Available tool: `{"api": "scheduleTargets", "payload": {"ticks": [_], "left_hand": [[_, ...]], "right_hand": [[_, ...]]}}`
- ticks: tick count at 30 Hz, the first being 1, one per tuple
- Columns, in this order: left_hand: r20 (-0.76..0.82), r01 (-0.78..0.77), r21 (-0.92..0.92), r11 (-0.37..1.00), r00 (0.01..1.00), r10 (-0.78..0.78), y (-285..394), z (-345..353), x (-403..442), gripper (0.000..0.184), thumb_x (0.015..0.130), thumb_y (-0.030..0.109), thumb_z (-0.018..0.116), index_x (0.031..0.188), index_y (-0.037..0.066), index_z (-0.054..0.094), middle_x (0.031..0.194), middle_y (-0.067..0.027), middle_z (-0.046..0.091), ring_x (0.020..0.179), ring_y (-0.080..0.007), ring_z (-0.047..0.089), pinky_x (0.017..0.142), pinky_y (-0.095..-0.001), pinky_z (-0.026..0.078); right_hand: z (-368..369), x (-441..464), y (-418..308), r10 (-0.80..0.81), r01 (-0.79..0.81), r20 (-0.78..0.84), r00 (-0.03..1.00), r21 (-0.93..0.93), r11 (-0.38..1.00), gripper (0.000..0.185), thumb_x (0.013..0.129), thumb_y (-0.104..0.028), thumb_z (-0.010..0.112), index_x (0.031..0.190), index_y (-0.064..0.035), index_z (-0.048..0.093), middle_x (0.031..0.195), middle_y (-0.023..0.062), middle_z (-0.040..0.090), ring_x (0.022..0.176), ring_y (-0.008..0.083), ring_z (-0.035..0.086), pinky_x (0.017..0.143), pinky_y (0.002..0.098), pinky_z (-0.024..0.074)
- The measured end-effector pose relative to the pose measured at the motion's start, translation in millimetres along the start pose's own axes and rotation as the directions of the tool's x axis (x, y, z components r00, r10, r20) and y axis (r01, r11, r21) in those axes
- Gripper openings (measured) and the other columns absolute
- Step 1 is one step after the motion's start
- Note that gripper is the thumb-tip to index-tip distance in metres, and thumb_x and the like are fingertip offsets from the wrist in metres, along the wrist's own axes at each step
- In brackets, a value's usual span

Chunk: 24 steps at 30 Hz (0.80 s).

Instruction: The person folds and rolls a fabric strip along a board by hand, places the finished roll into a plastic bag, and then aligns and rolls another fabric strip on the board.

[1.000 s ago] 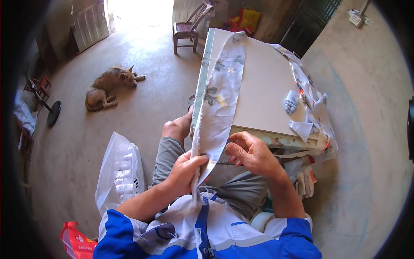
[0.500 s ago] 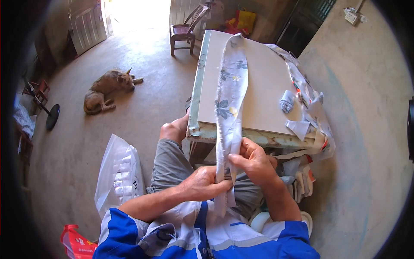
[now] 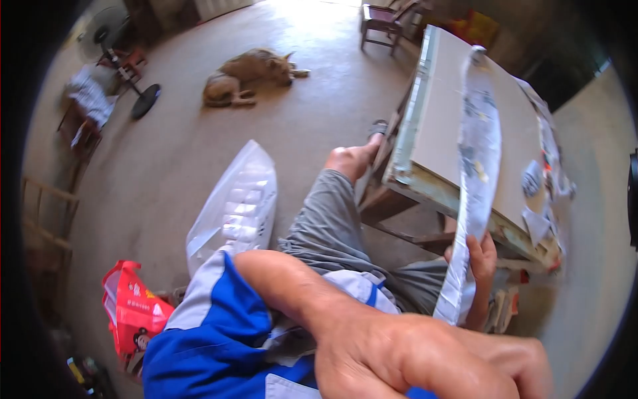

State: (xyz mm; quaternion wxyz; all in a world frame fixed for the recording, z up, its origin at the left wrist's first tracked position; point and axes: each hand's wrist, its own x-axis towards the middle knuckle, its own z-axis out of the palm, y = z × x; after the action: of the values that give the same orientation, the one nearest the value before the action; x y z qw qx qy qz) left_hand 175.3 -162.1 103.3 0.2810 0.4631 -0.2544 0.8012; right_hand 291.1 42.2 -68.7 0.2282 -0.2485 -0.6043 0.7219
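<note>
A long white fabric strip (image 3: 480, 146) printed with grey leaves and small yellow flowers lies over the pale tabletop (image 3: 438, 120) and hangs off its near edge toward my lap. My right hand (image 3: 484, 258) grips the strip just below that edge, fingers curled round its side. Large and close to the camera, my left hand (image 3: 419, 356) is raised in the foreground, apart from the visible part of the strip. Its fingers are bent inward; what they hold, if anything, is hidden. A small rolled piece of cloth (image 3: 531, 178) and a white scrap (image 3: 537, 225) rest at the table's right side.
More cloth scraps trail along the table's right edge. On the floor to the left stand a translucent bag of white packs (image 3: 242, 199) and a red bag (image 3: 133, 309). A dog (image 3: 249, 76) lies farther off, near a fan (image 3: 145, 101) and a wooden chair (image 3: 384, 25).
My left hand has left the strip and come up close to the camera. My right hand still holds the strip. The view has swung left, showing more floor and the red bag.
</note>
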Motion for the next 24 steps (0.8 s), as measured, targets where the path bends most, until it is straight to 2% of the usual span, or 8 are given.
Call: {"api": "scheduleTargets", "payload": {"ticks": [1,4,8,11,13,16,19,24], "left_hand": [[-0.088,0.001,-0.049,0.999,0.996,-0.005,0,9,-2,0.029,0.099,-0.004,0.053,0.122,-0.009,0.071,0.141,-0.028,0.057,0.109,-0.0289,0.062,0.097,-0.0375,0.052],[-0.101,0.026,-0.144,0.989,0.994,-0.041,-1,11,-11,0.026,0.099,-0.003,0.053,0.115,-0.008,0.073,0.135,-0.0293,0.056,0.103,-0.0251,0.063,0.094,-0.0365,0.053],[-0.176,-0.055,-0.028,0.998,0.983,0.049,-5,11,-7,0.024,0.1,0.0,0.053,0.11,-0.005,0.074,0.135,-0.0286,0.054,0.098,-0.0228,0.062,0.092,-0.0349,0.054],[-0.15,0.316,-0.105,0.943,0.932,-0.329,36,12,0,0.024,0.101,0.002,0.053,0.108,-0.004,0.075,0.136,-0.0288,0.053,0.098,-0.024,0.062,0.092,-0.0347,0.054],[-0.088,0.468,-0.142,0.872,0.872,-0.482,45,9,0,0.024,0.101,0.003,0.053,0.108,-0.003,0.075,0.136,-0.0292,0.053,0.1,-0.0247,0.062,0.093,-0.0347,0.054],[-0.096,0.281,-0.09,0.955,0.953,-0.289,32,7,0,0.024,0.101,0.004,0.053,0.109,-0.003,0.074,0.136,-0.0296,0.053,0.101,-0.025,0.061,0.093,-0.0346,0.055],[-0.125,-0.07,0.046,0.996,0.989,0.075,-3,7,-2,0.025,0.101,0.006,0.053,0.11,-0.003,0.075,0.136,-0.0299,0.054,0.104,-0.0256,0.061,0.093,-0.0348,0.055],[-0.046,0.069,-0.005,0.998,0.997,-0.069,6,-1,-3,0.021,0.101,0.005,0.056,0.112,-0.003,0.073,0.129,-0.0271,0.058,0.102,-0.0252,0.062,0.092,-0.0351,0.055]], "right_hand": [[10,-4,1,0.016,-0.015,-0.022,1.0,0.038,0.999,0.042,0.1,-0.018,0.074,0.133,0.003,0.061,0.113,0.0058,0.071,0.093,0.011,0.065,0.084,0.0263,0.0517],[45,-16,-2,0.043,-0.032,-0.097,0.994,0.112,0.993,0.038,0.1,-0.014,0.073,0.132,0.0034,0.062,0.116,0.0076,0.071,0.099,0.0146,0.066,0.089,0.0302,0.0521],[50,-24,7,0.044,-0.04,-0.04,0.998,0.096,0.995,0.038,0.097,-0.008,0.074,0.131,0.0035,0.061,0.119,0.0095,0.071,0.105,0.0189,0.067,0.096,0.0359,0.0524],[50,-27,11,0.081,-0.077,-0.029,0.996,0.115,0.99,0.044,0.095,-0.005,0.076,0.134,0.0037,0.058,0.122,0.0103,0.069,0.108,0.0206,0.067,0.1,0.0385,0.0517],[52,-30,13,0.093,-0.087,-0.045,0.995,0.119,0.989,0.045,0.094,-0.003,0.074,0.135,0.0037,0.057,0.122,0.0104,0.069,0.109,0.0205,0.066,0.101,0.0385,0.0514],[51,-33,17,0.103,-0.095,-0.057,0.993,0.138,0.986,0.043,0.094,0.0,0.071,0.135,0.0037,0.056,0.122,0.0105,0.068,0.11,0.02,0.066,0.1,0.0377,0.0511],[51,-35,19,0.118,-0.111,-0.047,0.992,0.13,0.985,0.042,0.094,0.002,0.067,0.134,0.0034,0.057,0.121,0.0102,0.068,0.109,0.0196,0.065,0.099,0.0366,0.0506],[61,-40,27,0.159,-0.14,-0.096,0.983,0.177,0.974,0.038,0.093,0.002,0.067,0.131,0.0033,0.059,0.119,0.0087,0.068,0.107,0.0188,0.066,0.097,0.0349,0.0509]]}}
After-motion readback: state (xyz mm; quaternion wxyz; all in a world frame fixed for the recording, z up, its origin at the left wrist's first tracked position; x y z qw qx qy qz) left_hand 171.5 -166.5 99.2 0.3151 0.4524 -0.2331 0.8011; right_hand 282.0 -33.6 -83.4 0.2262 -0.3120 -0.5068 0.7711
